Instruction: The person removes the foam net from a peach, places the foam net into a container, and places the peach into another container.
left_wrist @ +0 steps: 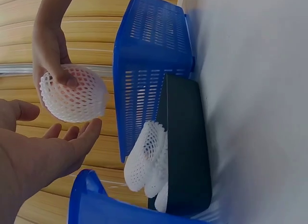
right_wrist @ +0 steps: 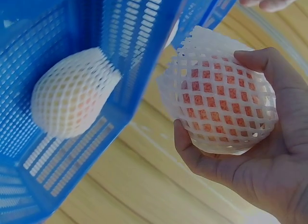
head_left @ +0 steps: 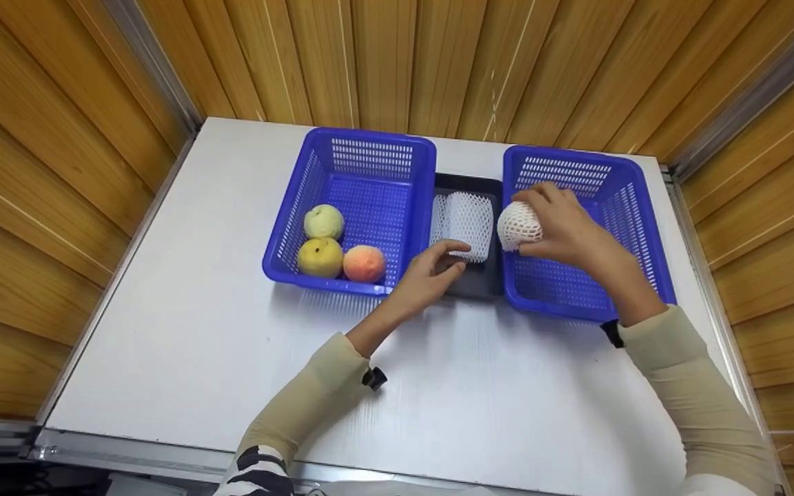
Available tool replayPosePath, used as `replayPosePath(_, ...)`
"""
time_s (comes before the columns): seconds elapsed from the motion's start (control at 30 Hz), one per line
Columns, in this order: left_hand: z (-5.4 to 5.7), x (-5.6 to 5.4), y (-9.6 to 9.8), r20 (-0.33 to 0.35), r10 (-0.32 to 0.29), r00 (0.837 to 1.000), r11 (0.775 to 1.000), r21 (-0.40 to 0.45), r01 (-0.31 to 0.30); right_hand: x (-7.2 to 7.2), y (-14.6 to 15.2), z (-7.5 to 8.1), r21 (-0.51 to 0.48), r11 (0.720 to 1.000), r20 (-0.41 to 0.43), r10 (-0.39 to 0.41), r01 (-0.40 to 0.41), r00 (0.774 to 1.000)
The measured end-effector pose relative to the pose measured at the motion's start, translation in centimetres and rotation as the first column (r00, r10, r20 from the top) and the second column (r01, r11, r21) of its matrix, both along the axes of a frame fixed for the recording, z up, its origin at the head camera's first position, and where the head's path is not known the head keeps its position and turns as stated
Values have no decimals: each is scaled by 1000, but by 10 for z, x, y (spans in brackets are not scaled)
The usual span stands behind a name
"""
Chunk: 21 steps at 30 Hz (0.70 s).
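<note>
The head view shows the right hand (head_left: 562, 224) with its fingers curled round a reddish round fruit in white foam net (head_left: 518, 224), at the 9 o'clock rim of the right blue plastic basket (head_left: 548, 286). The left hand (head_left: 424, 275), fingers loosely bent, holds nothing above the black rectangular tray (head_left: 481, 281) of white foam net sleeves (head_left: 471, 224).

The step seems to be moving the wrapped fruit; the next move calls for lowering it gently, then releasing.

The right basket contains another netted fruit (right_wrist: 72, 94). At the tray's 9 o'clock, the left blue plastic basket (head_left: 376, 213) contains three bare fruits, pale green (head_left: 323, 222), yellow (head_left: 320, 257) and orange-pink (head_left: 364, 264), towards its 7 o'clock corner.
</note>
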<state>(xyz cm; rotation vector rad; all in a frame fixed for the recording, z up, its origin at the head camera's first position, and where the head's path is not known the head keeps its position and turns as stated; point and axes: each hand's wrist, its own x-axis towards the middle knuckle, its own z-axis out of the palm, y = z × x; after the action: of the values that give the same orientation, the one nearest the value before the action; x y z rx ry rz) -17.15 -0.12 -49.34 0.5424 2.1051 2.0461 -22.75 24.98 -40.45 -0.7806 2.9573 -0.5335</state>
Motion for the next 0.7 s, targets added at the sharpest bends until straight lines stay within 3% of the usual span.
replayPosePath(0.17, 4, 0, -18, -65, 28, 997, 999, -25, -30, 7, -15, -2, -51, 998, -13, 30, -31, 999)
replayPosePath(0.5, 6, 8, -50, -75, 4, 997, 999, -35, -7, 32, -48, -13, -32, 990, -11, 139, -139, 990)
replayPosePath(0.7, 5, 17, -61, -123, -15, 992, 991, -135, -2, 50, -60, -24, -52, 982, -48, 180, -183, 982)
